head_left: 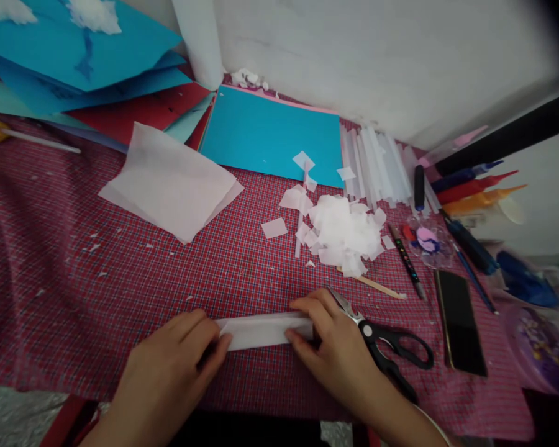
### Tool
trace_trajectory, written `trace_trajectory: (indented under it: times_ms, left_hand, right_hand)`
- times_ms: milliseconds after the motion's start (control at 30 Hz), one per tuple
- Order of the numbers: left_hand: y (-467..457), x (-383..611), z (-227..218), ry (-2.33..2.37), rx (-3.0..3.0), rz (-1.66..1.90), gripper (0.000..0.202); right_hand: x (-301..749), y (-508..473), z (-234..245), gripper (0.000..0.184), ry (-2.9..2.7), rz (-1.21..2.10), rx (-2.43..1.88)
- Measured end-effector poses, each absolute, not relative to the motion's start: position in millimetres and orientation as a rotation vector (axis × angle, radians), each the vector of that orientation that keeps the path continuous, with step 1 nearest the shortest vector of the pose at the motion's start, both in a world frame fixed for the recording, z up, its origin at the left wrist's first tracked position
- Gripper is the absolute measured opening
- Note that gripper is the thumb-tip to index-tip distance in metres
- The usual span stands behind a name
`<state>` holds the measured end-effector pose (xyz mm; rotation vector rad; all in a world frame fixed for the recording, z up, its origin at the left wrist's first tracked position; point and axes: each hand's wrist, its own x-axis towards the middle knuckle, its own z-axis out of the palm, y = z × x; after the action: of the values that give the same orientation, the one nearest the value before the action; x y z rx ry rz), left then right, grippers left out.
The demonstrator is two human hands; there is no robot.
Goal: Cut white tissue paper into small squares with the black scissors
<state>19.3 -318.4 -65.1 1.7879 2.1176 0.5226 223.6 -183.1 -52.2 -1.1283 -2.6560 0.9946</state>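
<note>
Nearest, the left hand (172,354) and right hand (335,347), low over a red checked cloth (168,279). At far left, a stack of coloured sheets (51,56); at far centre, blue card (270,130). Nearer, left of centre, thin white sheets (168,180); right of centre, a heap of white paper pieces (347,230). At near right, just beside the right hand, black-handled scissors (377,335). Between both hands, at near centre, a folded white strip (261,333), pinched at either end by thumb and fingers.
</note>
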Motion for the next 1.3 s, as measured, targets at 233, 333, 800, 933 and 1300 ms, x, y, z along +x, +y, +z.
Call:
trace_trajectory:
  times_ms: [233, 333, 800, 933, 1300]
  left_hand:
    - [-319.5, 13.7, -69.1, 2.126, 1.803, 0.525, 0.030]
    - [-321.0, 9.0, -70.8, 2.072, 1.795, 0.470, 0.032]
    - [-319.5, 6.2, -68.7, 1.925, 1.583, 0.540, 0.037]
    - [-319.0, 0.2, -63.6, 1.884, 1.324, 0.855, 0.036]
    - [-285.0, 52.9, -38.9, 1.203, 0.269, 1.496, 0.030]
  right_hand:
    - [220.9, -175.3, -40.8, 0.033, -2.882, 0.948, -1.128]
    - [215.8, -172.8, -35.0, 0.022, -3.019, 0.861, -1.106]
    - [188.7, -188.0, -28.6, 0.006, -3.103, 0.929, -0.883]
    - [184.3, -186.9, -25.5, 0.011, -2.827, 1.264, -0.856]
    - [173.9, -194.4, -19.4, 0.014, -2.032, 1.869, -0.928]
